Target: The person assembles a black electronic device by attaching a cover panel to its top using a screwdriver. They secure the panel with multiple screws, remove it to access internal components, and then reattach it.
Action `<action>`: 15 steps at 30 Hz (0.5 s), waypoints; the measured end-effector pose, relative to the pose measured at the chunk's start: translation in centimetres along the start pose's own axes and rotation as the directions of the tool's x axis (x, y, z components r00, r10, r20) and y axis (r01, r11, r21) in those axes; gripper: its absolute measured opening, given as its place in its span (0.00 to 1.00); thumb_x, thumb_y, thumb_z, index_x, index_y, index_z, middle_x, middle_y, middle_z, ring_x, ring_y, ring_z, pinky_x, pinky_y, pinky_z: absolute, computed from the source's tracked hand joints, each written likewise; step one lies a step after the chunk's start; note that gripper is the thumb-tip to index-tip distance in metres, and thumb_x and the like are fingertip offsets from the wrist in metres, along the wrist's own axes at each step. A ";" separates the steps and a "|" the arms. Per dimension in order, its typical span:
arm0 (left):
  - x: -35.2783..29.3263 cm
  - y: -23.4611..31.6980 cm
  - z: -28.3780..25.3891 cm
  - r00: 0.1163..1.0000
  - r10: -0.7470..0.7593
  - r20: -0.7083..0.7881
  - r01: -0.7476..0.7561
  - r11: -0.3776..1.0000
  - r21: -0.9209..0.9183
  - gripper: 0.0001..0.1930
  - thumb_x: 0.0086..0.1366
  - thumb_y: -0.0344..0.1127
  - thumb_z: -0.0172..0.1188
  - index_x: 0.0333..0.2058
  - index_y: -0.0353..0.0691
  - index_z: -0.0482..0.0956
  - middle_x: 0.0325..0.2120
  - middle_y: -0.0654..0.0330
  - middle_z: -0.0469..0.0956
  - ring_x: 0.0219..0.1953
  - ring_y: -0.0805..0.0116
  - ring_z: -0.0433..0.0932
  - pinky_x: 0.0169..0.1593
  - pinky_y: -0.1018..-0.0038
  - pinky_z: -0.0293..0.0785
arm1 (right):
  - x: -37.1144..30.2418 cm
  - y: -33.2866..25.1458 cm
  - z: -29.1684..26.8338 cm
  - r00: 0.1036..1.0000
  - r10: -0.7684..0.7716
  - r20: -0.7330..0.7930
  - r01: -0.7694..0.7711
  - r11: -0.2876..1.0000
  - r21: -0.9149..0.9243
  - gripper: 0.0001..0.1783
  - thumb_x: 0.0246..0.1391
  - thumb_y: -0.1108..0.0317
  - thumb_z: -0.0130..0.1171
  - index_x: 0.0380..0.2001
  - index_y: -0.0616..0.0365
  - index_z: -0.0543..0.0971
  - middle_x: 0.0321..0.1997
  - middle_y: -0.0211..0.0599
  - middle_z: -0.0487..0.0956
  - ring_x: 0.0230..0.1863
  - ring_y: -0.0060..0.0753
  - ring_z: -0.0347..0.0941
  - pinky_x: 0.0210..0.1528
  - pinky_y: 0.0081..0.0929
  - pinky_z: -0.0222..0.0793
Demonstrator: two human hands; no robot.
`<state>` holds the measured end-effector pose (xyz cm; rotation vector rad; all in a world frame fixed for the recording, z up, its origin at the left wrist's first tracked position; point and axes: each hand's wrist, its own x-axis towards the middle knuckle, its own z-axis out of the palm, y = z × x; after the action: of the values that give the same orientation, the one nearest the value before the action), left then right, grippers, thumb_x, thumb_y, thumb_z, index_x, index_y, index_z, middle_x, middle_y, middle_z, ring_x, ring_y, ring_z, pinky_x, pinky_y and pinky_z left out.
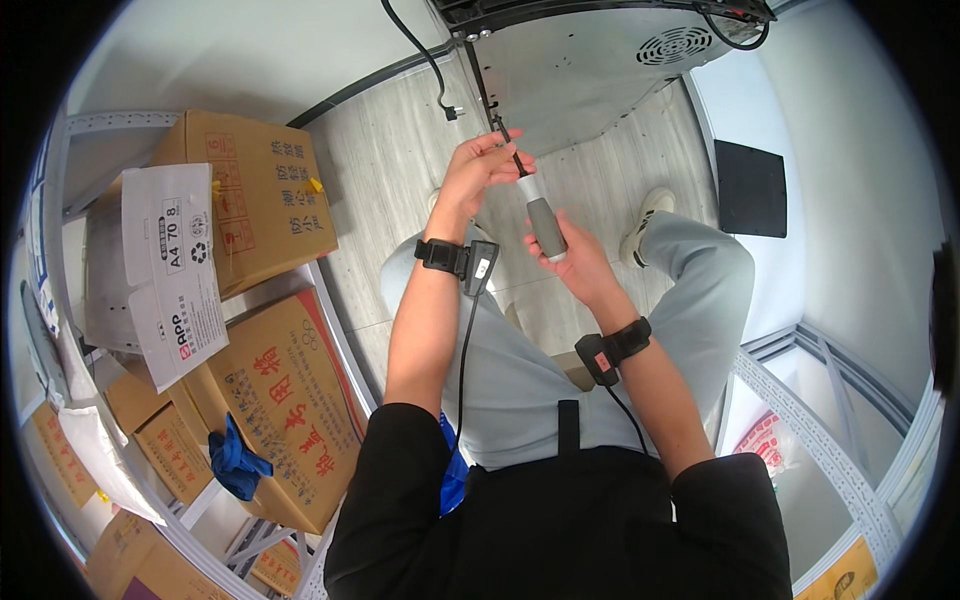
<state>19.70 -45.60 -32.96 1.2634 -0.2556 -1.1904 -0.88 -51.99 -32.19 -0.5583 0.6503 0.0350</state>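
A screwdriver with a grey handle [546, 226] and a dark shaft points up toward the lower left edge of a large metal-cased appliance [590, 85]. Its handle end is gripped by the fingers and thumb of my right hand [580, 262]. Farther up, my left hand [480, 172] has its fingers closed around the shaft, close to the panel edge. Whether the tip sits in a screw is too small to tell. The casing has a round slotted vent [674, 46].
A black power cord with its plug [453, 113] hangs left of the appliance. Cardboard boxes [270, 200] fill a metal shelf on the left, with a blue cloth [238, 458] on one. A black flat panel [750, 188] is at right, above another metal rack [800, 420].
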 end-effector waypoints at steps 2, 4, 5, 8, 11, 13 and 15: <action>-0.1 0.2 0.1 1.000 -0.001 0.003 0.001 0.999 -0.040 0.18 0.65 0.33 0.54 0.52 0.34 0.68 0.35 0.49 0.81 0.36 0.63 0.82 0.39 0.77 0.78 | 0.2 0.7 1.0 0.987 -0.089 -0.135 0.080 0.994 -0.071 0.21 0.63 0.54 0.48 0.49 0.61 0.70 0.40 0.36 0.75 0.40 0.23 0.72 0.39 0.20 0.67; 0.0 0.2 0.1 1.000 0.018 0.015 -0.017 0.998 -0.056 0.18 0.65 0.32 0.53 0.52 0.34 0.66 0.36 0.48 0.80 0.37 0.61 0.82 0.40 0.75 0.78 | 0.5 1.3 1.9 0.960 -0.157 -0.232 0.141 0.986 -0.083 0.22 0.64 0.53 0.47 0.47 0.62 0.71 0.40 0.36 0.75 0.39 0.24 0.73 0.40 0.21 0.69; 0.0 0.1 0.4 1.000 0.024 -0.002 -0.024 0.998 -0.051 0.17 0.65 0.32 0.53 0.51 0.33 0.65 0.37 0.46 0.80 0.37 0.59 0.82 0.41 0.74 0.78 | 0.6 1.4 2.4 0.948 -0.175 -0.265 0.166 0.985 -0.055 0.23 0.63 0.51 0.47 0.46 0.62 0.71 0.39 0.35 0.75 0.37 0.24 0.74 0.40 0.21 0.70; 0.0 0.0 0.6 0.999 0.028 -0.039 -0.031 0.997 -0.067 0.14 0.66 0.31 0.52 0.48 0.33 0.63 0.39 0.43 0.78 0.39 0.55 0.81 0.42 0.70 0.78 | 0.7 1.0 2.3 0.971 -0.076 -0.226 0.096 0.992 0.081 0.24 0.63 0.49 0.46 0.44 0.62 0.71 0.38 0.34 0.75 0.33 0.25 0.74 0.41 0.21 0.71; 0.1 0.2 0.8 1.000 0.018 -0.003 -0.019 0.984 -0.179 0.12 0.66 0.30 0.50 0.45 0.33 0.63 0.41 0.42 0.77 0.41 0.52 0.80 0.44 0.67 0.78 | 0.2 0.1 1.5 0.997 0.056 -0.061 -0.047 0.989 0.143 0.23 0.63 0.50 0.46 0.44 0.62 0.71 0.38 0.34 0.75 0.32 0.25 0.74 0.41 0.21 0.71; 0.0 0.1 1.0 0.998 0.039 0.041 -0.026 0.958 -0.285 0.10 0.66 0.30 0.50 0.44 0.32 0.64 0.42 0.42 0.77 0.42 0.51 0.80 0.45 0.65 0.78 | 0.1 0.0 0.7 0.997 0.073 0.013 -0.074 0.987 0.142 0.22 0.64 0.51 0.46 0.44 0.62 0.71 0.38 0.35 0.75 0.33 0.25 0.74 0.39 0.20 0.71; 0.1 0.3 1.0 0.999 0.042 0.026 -0.032 0.954 -0.299 0.10 0.66 0.30 0.52 0.42 0.32 0.67 0.41 0.46 0.78 0.42 0.54 0.80 0.45 0.66 0.78 | 0.5 0.2 0.2 0.999 0.032 0.039 -0.037 0.990 0.137 0.21 0.63 0.53 0.47 0.47 0.61 0.71 0.38 0.35 0.75 0.36 0.25 0.74 0.36 0.19 0.70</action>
<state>19.19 -46.26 -32.39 0.9716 -0.1163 -1.1687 -0.43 -51.74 -32.44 -0.4126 0.6220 0.0329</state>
